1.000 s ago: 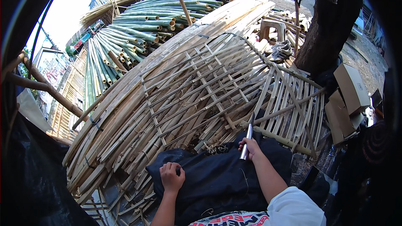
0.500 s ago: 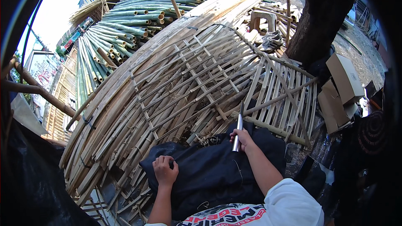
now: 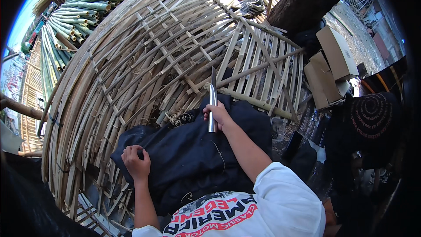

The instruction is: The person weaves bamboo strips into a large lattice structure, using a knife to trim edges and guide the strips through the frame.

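Note:
My right hand [image 3: 218,115] is closed around the shiny tube-shaped metal handle of a knife [image 3: 213,92], whose narrow blade points away from me. Black cloth [image 3: 184,153] is draped over my lap, and the knife is above it. On the cloth's left part rests my left hand [image 3: 136,160], fingers curled in. A small dark patch shows between its thumb and fingers; I cannot make out whether this is a held thing or the cloth. Beyond the cloth lies a lattice of bamboo strips [image 3: 171,61], slanted across a heap of split bamboo [image 3: 74,118].
Green bamboo poles [image 3: 83,11] are stacked at the far left. A slatted bamboo panel [image 3: 263,68] lies ahead, near a tree trunk [image 3: 302,0]. Cardboard boxes [image 3: 335,55] stand on the right, beside a person in dark clothing [image 3: 372,118]. A dark phone-like slab [image 3: 293,145] lies nearby.
The view has swung right and down, so the scene sits further left and higher, and more of the person on the right shows. Both my hands keep their holds.

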Demonstrator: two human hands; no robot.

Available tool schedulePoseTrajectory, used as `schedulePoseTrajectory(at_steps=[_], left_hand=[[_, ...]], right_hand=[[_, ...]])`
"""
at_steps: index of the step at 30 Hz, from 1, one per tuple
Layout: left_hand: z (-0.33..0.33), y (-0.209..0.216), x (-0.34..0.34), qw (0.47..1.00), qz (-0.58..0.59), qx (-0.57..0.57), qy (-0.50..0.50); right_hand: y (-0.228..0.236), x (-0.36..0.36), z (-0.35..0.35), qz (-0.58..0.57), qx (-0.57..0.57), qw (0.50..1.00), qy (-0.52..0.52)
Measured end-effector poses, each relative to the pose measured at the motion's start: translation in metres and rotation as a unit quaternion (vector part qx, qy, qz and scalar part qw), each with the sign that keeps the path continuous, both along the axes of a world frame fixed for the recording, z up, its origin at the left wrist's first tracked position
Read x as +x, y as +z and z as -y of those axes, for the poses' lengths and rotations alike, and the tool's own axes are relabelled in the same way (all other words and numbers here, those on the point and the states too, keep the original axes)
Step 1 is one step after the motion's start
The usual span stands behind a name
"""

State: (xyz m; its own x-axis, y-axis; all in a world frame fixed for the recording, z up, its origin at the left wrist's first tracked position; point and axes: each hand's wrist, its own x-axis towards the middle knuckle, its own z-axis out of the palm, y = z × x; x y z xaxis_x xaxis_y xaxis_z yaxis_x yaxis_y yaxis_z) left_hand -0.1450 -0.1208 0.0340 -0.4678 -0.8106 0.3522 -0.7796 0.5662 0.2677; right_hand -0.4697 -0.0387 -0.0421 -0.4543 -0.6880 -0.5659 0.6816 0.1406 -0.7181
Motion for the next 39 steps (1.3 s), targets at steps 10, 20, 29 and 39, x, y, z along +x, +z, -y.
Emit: schedulePoseTrajectory(at_steps=[10,20,29,39], left_hand=[[0.002,-0.009,-0.011,0.999,0.036,0.016,-0.025],[0.016,-0.005,-0.002,0.998,0.069,-0.002,-0.005],[0.012,-0.008,-0.001,0.999,0.051,-0.007,-0.005],[0.017,0.001,0.007,1.000,0.008,0.000,-0.006]], right_hand=[[0.073,-0.177,-0.100,-0.258,0.049,0.947,-0.182],[-0.045,-0.176,-0.052,-0.329,0.178,0.926,-0.051],[-0.032,-0.189,-0.109,-0.449,0.193,0.871,-0.049],[-0.038,-0.084,-0.242,-0.616,0.404,0.668,0.107]])
